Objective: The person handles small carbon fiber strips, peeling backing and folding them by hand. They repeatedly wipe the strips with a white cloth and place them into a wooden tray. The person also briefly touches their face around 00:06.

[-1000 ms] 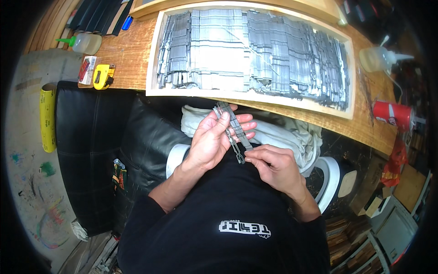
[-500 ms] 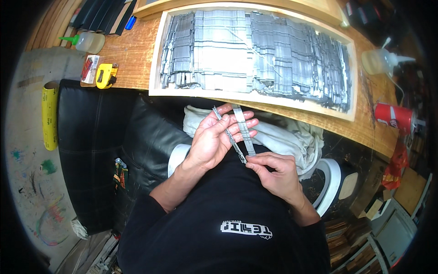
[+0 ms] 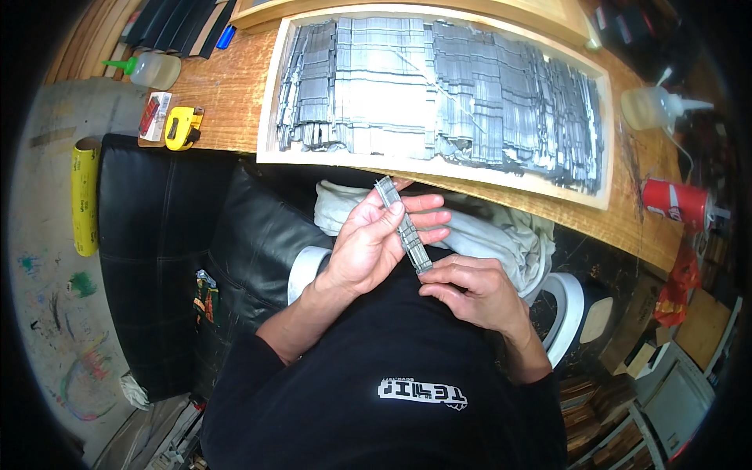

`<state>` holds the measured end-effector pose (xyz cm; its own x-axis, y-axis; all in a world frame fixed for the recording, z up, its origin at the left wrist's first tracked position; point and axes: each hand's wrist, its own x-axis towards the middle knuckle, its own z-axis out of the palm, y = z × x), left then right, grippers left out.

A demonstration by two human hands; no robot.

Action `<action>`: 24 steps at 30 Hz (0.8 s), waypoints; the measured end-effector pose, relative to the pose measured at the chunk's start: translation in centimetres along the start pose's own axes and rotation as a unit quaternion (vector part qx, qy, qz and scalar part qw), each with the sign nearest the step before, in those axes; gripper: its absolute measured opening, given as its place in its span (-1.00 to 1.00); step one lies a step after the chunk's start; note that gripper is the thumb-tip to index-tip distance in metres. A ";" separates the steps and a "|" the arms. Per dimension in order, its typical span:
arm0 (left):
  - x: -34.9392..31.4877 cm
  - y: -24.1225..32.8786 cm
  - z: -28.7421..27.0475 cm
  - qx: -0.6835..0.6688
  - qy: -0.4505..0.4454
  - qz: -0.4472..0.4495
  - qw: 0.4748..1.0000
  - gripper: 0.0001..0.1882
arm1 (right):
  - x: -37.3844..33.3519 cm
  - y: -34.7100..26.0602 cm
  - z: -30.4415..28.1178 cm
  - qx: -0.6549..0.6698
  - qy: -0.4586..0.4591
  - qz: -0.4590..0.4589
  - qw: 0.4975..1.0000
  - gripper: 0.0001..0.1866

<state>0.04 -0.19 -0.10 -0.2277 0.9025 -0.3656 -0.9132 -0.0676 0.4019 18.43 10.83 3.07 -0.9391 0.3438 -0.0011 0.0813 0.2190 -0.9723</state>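
Tabletop (image 3: 223, 102) beyond; grey strip (image 3: 412, 241) across left hand (image 3: 362, 249).

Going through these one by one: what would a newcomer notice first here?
Probably the brightly lit wooden tray on the bench at the top, packed with layered gray strips. Next, below it, the slim gray piece between the left hand and right hand. The red can stands out at far right.

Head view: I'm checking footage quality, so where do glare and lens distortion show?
In the head view, glare whitens the left-middle part of the grey strips in the wooden tray; same head view, the planks at upper left bow along the rim, corners fading to black.
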 end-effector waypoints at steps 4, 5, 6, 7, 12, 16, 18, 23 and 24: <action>-0.2 0.1 0.1 0.024 0.026 -0.005 0.999 -0.61 | -0.2 0.1 0.1 -0.028 -0.007 0.018 0.999 -0.79; -0.2 0.0 0.1 0.031 0.039 -0.004 0.999 -0.61 | -0.3 0.2 0.2 -0.044 0.000 0.022 0.999 -0.79; -0.3 -0.1 0.2 0.037 0.052 -0.003 0.998 -0.62 | -0.4 0.3 0.2 -0.060 0.007 0.027 0.998 -0.79; -0.4 -0.3 0.3 0.044 0.064 -0.002 0.997 -0.62 | -0.3 0.1 0.2 -0.050 0.009 0.031 0.998 -0.79; -0.2 -1.0 1.3 0.011 0.111 0.026 0.993 -0.63 | -0.2 0.6 1.9 -0.097 0.062 0.013 0.993 -0.80; -0.2 -0.8 1.5 -0.010 0.109 0.012 0.994 -0.61 | -0.6 0.3 2.0 -0.029 0.050 0.096 0.994 -0.81; -0.3 -1.0 1.6 0.001 0.100 0.015 0.995 -0.61 | -0.8 -0.1 1.2 0.061 0.003 0.132 0.989 -0.80; -0.5 -2.0 2.3 -0.002 0.119 0.015 0.993 -0.59 | -2.1 0.9 0.7 0.058 -0.008 0.042 0.997 -0.73; -0.5 -1.8 2.6 0.035 0.112 -0.012 0.993 -0.60 | -2.5 1.0 1.0 0.054 0.009 0.034 0.998 -0.72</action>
<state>2.71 0.63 1.55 -0.2830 0.7861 -0.5496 -0.8951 -0.0107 0.4457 20.49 9.29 1.89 -0.9261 0.3716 -0.0653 0.1081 0.0955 -0.9895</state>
